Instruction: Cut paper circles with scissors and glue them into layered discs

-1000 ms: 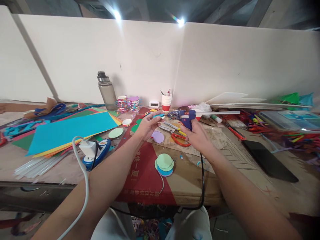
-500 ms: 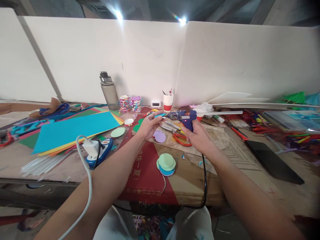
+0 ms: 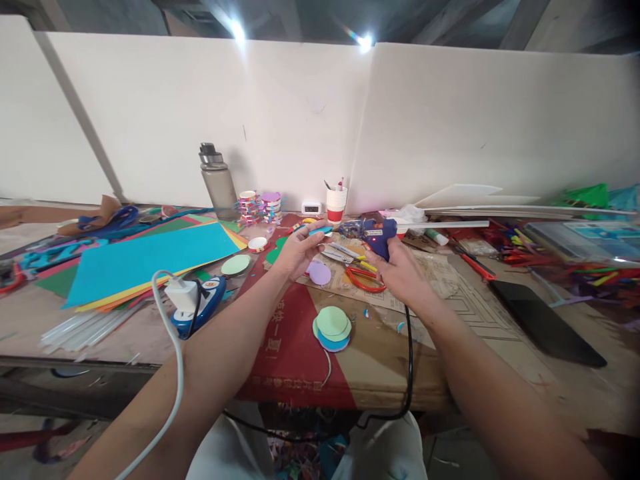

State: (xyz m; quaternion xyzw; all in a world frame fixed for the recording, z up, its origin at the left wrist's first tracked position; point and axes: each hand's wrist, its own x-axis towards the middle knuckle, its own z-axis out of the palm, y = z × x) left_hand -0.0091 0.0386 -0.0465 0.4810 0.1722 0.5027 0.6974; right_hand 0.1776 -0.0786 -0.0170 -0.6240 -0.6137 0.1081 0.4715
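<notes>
Glue gun (image 3: 376, 235) grip hidden inside right hand (image 3: 400, 275); nozzle tip too small to make out. Blue piece (image 3: 319, 231) in left hand (image 3: 296, 252) mostly covered by fingers (image 3: 311, 241). Clock (image 3: 311, 208) digits unreadable. Bench (image 3: 575, 380) cut off at both side edges.

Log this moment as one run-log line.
left hand: holds blue paper piece | right hand: grips blue glue gun, nozzle toward piece | below: red scissors, paper discs
</notes>
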